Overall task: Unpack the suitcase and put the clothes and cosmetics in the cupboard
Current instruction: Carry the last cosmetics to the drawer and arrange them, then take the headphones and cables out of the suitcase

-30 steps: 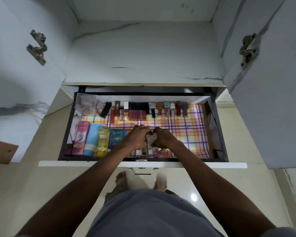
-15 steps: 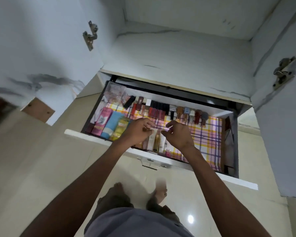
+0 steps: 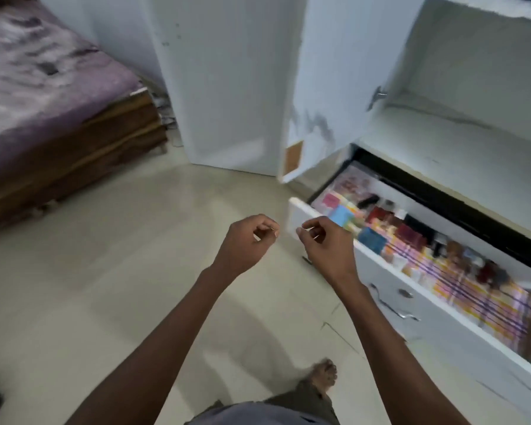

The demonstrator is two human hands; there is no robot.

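Pale tiled floor (image 3: 111,271) fills the middle of the shot, with a bed (image 3: 43,87) under a purple cover up at ten o'clock on its wooden base. Over at two o'clock stands the white cupboard (image 3: 460,87), its door (image 3: 328,87) swung open, and below it the drawer (image 3: 442,305) is pulled right out at three o'clock. Cosmetics (image 3: 411,237) lie in rows inside on a checked liner, blurred, so the single items cannot be told apart. Both arms reach up from six o'clock over the floor, clear of the drawer front. Left hand (image 3: 246,243): fingers curled in, thumb meeting fingertip, nothing visible in it. Right hand (image 3: 328,243): same loose curl, nothing visible between the fingers. A bare foot (image 3: 322,372) shows at six o'clock.
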